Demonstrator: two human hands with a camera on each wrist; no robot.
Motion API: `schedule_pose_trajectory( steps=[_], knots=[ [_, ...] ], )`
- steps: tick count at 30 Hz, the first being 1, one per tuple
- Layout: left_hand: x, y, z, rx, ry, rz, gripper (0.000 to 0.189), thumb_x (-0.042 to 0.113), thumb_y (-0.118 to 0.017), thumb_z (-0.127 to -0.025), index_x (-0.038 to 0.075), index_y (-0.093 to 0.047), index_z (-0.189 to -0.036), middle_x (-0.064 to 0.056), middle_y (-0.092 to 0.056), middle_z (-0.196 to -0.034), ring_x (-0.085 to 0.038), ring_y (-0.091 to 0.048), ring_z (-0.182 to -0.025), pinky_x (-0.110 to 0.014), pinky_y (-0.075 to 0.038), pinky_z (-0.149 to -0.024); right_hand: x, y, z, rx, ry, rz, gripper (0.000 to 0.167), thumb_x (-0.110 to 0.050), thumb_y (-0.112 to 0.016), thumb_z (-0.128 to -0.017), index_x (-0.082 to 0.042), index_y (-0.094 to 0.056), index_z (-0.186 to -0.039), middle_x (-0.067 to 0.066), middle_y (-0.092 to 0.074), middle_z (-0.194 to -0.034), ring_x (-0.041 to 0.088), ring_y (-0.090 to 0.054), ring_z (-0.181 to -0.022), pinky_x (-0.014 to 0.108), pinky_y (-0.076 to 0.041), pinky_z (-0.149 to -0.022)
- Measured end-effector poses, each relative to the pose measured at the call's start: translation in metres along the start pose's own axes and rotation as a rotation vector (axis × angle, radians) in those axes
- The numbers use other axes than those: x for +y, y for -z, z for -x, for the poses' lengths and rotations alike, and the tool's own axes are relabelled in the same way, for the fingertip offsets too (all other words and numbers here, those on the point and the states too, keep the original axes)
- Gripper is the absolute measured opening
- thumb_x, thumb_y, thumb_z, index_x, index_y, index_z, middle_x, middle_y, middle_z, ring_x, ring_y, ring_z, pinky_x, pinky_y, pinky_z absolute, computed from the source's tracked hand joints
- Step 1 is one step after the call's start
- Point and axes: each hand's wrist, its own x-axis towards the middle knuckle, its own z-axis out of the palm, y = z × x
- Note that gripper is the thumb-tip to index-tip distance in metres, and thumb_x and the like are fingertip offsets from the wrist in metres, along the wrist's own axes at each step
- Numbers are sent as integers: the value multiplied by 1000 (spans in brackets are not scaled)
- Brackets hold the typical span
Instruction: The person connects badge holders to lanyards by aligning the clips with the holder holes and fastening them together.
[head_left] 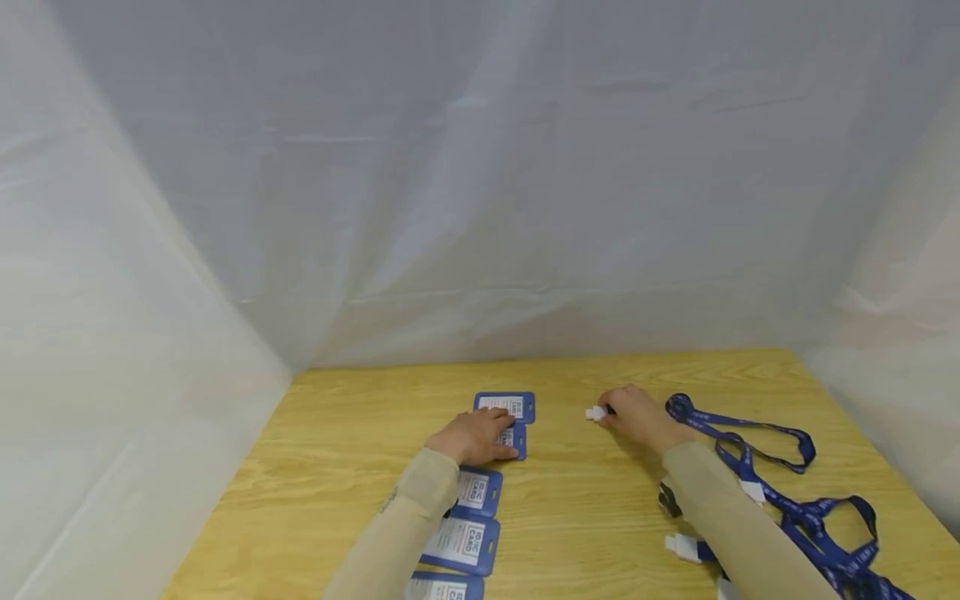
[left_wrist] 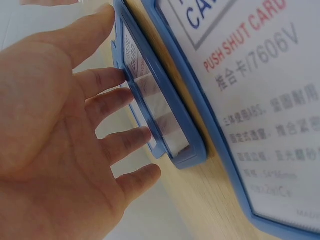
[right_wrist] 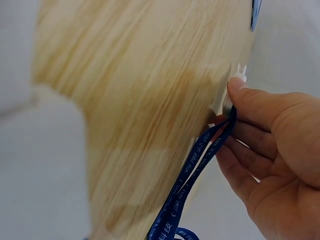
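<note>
My left hand lies over two blue-framed ID card holders, the far holder and the nearer holder. In the left wrist view, its fingers are spread, and the fingertips touch a card holder without curling round it. Apart from it, to the right, my right hand pinches the end of a dark blue lanyard by its white plastic clip between thumb and fingers. Two printed straps hang together from that grip in the right wrist view.
Several more blue card holders run in a column along my left forearm. To the right, several blue lanyards lie looped on the wooden table, with a white clip by my right sleeve. Pale sheeting surrounds the table.
</note>
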Motion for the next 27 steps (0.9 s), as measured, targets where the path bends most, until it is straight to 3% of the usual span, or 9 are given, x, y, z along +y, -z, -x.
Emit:
schedule_pose_trajectory(
  steps=[6, 27],
  knots=[
    [-1, 1, 4, 4, -13, -18, 67, 53, -59, -98, 19, -44, -153, -2, -38, -162, -28, -34, -150, -51, -29, -122, -2, -5, -3, 1, 7, 1, 14, -8, -74, -91, 0, -74, -102, 12, -74, -96, 26, -70, -87, 41, -59, -77],
    [6, 1, -2, 4, -40, -1, 61, 49, -52, -102, 19, -43, -154, -1, -37, -162, -28, -32, -151, -52, -28, -123, -4, -9, -13, -9, -12, 9, 11, -8, -74, -91, -2, -76, -101, 10, -74, -97, 25, -70, -88, 41, -60, -80]
  ],
)
